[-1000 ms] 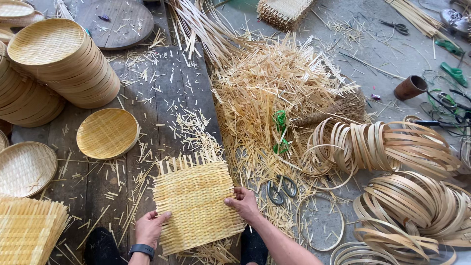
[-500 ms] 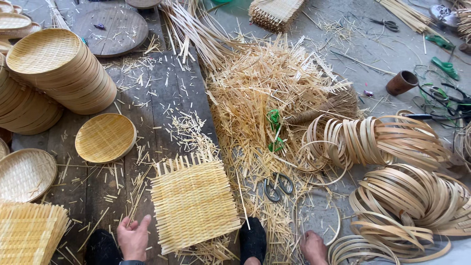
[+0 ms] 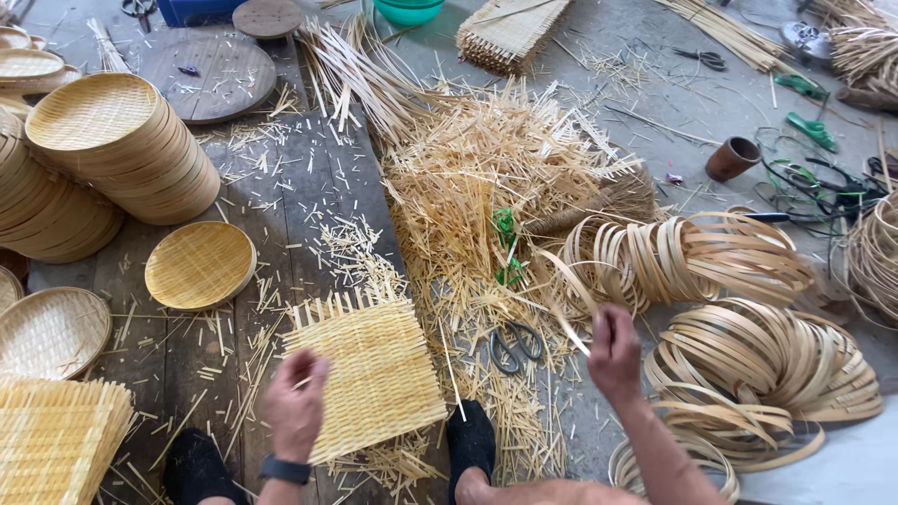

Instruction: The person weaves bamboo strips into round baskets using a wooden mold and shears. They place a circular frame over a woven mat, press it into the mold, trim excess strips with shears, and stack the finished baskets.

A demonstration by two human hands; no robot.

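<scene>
A square woven bamboo mat with loose strip ends along its edges lies on the dark wooden boards in front of me. My left hand, a dark watch on its wrist, lies over the mat's left edge and holds it. My right hand is raised to the right of the mat, its fingers pinched on a thin bamboo strip that curves up and to the left. Scissors lie on the shavings between the mat and my right hand. My feet in black socks flank the mat.
Stacks of round woven trays stand at the left, with single trays beside them. Square mats are piled at bottom left. A heap of bamboo shavings fills the middle. Coiled bamboo hoops lie at right, a brown cup beyond.
My right hand let go of the mat, swung out to the right and came up holding a bamboo strip. My left hand slid down, then moved back onto the mat's left edge.
</scene>
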